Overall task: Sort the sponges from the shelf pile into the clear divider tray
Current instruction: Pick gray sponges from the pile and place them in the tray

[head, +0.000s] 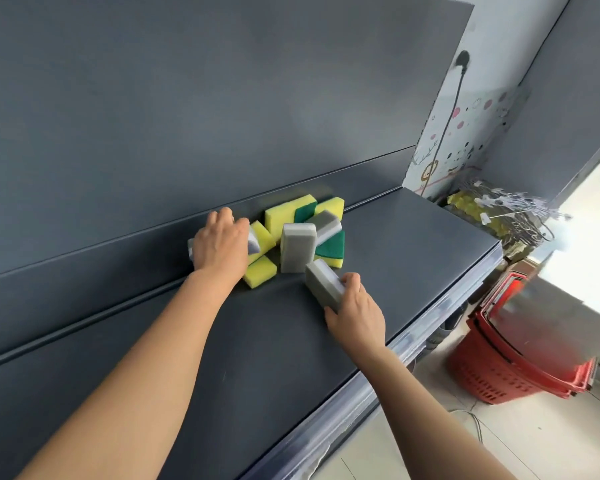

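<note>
Head view: right hand (355,313) held a grey sponge (323,285) beside the pile (298,247). Left hand (220,244) clutched a second sponge (254,242).

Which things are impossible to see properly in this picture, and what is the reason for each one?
Head view only:
1. The clear divider tray: outside the frame.
2. The grey sponge under the left hand: its middle is covered by that hand.
3. The rear of the pile: hidden behind the front sponges, so no sure count.
4. The tangled clutter past the shelf end: too blurred to identify.
</note>
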